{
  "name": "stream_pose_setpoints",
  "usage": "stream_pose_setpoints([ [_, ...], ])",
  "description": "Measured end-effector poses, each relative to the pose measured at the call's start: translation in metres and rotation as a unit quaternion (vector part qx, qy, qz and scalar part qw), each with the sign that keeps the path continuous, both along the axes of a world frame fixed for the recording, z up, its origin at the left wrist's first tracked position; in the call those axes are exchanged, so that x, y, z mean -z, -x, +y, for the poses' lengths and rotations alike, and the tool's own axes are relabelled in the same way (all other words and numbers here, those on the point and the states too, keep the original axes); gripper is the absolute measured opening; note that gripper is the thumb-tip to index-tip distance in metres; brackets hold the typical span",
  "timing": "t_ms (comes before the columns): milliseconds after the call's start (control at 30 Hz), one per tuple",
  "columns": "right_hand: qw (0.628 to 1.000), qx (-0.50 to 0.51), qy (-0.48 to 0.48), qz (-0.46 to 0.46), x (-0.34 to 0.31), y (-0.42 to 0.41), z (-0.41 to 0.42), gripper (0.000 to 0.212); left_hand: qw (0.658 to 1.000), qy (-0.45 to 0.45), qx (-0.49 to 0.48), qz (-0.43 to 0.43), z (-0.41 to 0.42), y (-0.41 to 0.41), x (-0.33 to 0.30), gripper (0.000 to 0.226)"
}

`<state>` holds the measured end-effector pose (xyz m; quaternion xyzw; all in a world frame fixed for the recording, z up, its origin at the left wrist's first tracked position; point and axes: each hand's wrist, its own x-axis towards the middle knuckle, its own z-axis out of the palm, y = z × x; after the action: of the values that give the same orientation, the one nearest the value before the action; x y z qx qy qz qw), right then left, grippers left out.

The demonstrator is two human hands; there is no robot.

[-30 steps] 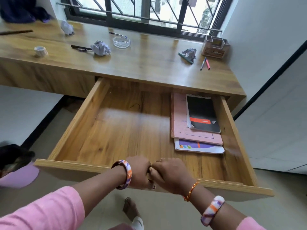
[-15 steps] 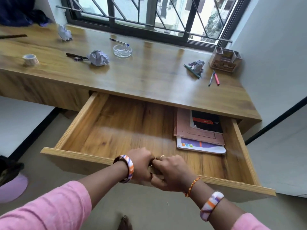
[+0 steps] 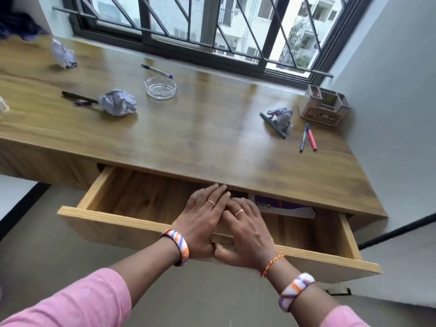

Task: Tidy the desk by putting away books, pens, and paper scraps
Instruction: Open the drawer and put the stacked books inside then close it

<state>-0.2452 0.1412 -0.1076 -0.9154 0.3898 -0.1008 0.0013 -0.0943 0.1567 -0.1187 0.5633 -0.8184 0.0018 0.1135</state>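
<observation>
My left hand [image 3: 200,223] and my right hand [image 3: 245,232] lie side by side on the front edge of the wooden drawer [image 3: 113,220], fingers stretched flat over it and thumbs against its face. The drawer stands partly out from under the desk [image 3: 200,142]. Inside, only the edge of a purple-and-white book [image 3: 283,207] shows. Three crumpled paper balls lie on the desk: one at the centre left [image 3: 118,102], one at the far left [image 3: 62,54] and one at the right [image 3: 280,118]. Loose pens: a blue one [image 3: 157,71], a black one [image 3: 79,97], a dark green one [image 3: 272,125], and a blue and pink pair [image 3: 308,139].
A glass dish [image 3: 161,88] sits mid-desk near the window. A wooden pen holder [image 3: 325,108] stands at the back right corner by the wall. A tape roll [image 3: 2,107] peeks in at the left edge. Dark cloth [image 3: 18,27] lies at the far left.
The drawer has slid most of the way in, hiding the stacked books except one edge. My hands went from gripping the drawer front to lying flat with fingers extended.
</observation>
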Motion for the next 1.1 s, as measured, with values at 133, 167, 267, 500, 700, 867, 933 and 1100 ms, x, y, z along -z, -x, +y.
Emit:
stream_pose_setpoints([
  [133, 0.999, 0.028, 0.009, 0.028, 0.0, -0.003, -0.028, 0.093, 0.999, -0.013, -0.031, -0.003, -0.026, -0.003, 0.001, 0.111],
  [167, 0.999, 0.03, 0.011, 0.029, 0.0, -0.004, -0.033, 0.096, 0.999, -0.005, -0.031, -0.013, -0.028, -0.003, -0.003, 0.111],
  [267, 0.999, 0.03, 0.037, 0.008, 0.003, -0.005, -0.043, 0.095, 0.999, 0.029, -0.011, 0.006, -0.036, -0.005, -0.006, 0.104],
  [500, 0.996, 0.005, 0.075, -0.052, 0.008, -0.003, -0.058, 0.074, 0.997, 0.068, 0.021, 0.007, -0.052, -0.011, -0.003, 0.089],
  [700, 0.987, 0.058, 0.069, -0.132, 0.01, -0.012, -0.058, 0.055, 0.994, 0.106, 0.02, 0.035, -0.064, -0.013, -0.002, 0.053],
  [867, 0.978, 0.124, 0.058, -0.158, 0.012, -0.019, -0.06, 0.045, 0.99, 0.129, -0.007, 0.052, -0.072, -0.008, -0.003, 0.031],
  [933, 0.975, 0.139, 0.046, -0.166, 0.009, -0.02, -0.062, 0.041, 0.991, 0.121, -0.012, 0.049, -0.075, -0.005, -0.005, 0.026],
  [1100, 0.957, 0.177, 0.029, -0.226, -0.001, -0.022, -0.072, 0.024, 0.994, 0.099, -0.023, 0.045, -0.078, -0.001, -0.016, 0.016],
])
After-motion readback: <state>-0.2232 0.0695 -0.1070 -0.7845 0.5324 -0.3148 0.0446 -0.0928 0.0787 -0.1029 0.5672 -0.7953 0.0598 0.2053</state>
